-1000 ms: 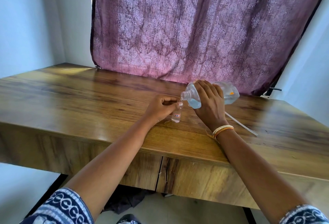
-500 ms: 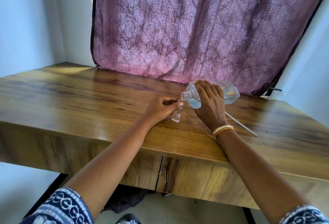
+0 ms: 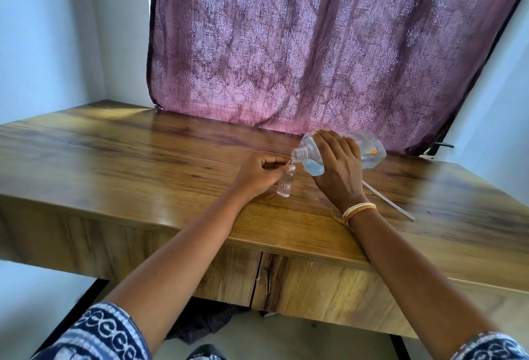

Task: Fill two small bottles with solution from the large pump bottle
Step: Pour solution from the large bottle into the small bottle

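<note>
My right hand [image 3: 336,167] grips the large clear bottle [image 3: 369,150], tipped on its side with its open neck pointing left and down. Clear liquid pools near its shoulder. The neck sits right over the mouth of a small clear bottle [image 3: 285,187] with a red-edged label, which stands on the wooden table [image 3: 143,165]. My left hand [image 3: 257,175] pinches the small bottle near its top. A second small bottle is not visible.
A thin white tube [image 3: 389,202] lies on the table to the right of my right wrist. A purple patterned curtain [image 3: 315,44] hangs behind the table. The table's front edge runs just below my forearms.
</note>
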Available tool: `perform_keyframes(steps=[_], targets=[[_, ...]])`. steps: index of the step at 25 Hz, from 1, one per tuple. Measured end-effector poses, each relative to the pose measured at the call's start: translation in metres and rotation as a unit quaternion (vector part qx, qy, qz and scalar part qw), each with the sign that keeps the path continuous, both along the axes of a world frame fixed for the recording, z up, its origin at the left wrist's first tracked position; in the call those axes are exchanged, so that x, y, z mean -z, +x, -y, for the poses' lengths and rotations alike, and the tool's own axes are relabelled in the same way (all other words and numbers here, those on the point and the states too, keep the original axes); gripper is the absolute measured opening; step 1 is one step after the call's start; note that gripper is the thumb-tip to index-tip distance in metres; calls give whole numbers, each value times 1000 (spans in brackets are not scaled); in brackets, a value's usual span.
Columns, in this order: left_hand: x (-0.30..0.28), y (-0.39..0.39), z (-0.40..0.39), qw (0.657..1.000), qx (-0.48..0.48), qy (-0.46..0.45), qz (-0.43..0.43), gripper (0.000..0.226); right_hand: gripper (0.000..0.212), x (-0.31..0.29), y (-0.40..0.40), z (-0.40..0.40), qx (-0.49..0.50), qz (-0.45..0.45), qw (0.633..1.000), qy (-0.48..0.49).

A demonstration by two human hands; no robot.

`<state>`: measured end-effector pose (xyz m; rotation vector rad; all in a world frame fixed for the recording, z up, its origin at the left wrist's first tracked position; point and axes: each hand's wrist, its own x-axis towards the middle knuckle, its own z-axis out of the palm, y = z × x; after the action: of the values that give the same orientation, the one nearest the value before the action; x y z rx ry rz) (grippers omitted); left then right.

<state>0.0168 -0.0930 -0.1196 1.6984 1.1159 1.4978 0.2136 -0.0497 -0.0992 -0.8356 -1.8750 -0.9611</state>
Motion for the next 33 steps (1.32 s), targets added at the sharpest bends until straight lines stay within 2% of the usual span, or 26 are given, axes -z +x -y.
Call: perform_keyframes(steps=[16, 22, 25, 29, 31, 33], targets=[[-2, 2, 1, 1000, 4, -10, 8, 19, 56, 3, -3, 4, -7, -39, 998, -53], [0, 1, 0, 999, 11, -48, 20, 17, 52, -11, -11, 17, -24, -88, 987, -130], [0, 1, 2, 999, 11, -48, 23, 16, 62, -22, -15, 25, -50, -142, 974, -171], [-1, -1, 3, 997, 23, -68, 29, 21, 70, -44, -19, 31, -84, -238, 938, -239], [1, -2, 2, 996, 22, -75, 35, 26, 71, -57, -14, 25, -111, -316, 886, -319], [3, -3, 0, 996, 23, -77, 33, 30, 66, -64, -5, 14, -175, -389, 810, -402]])
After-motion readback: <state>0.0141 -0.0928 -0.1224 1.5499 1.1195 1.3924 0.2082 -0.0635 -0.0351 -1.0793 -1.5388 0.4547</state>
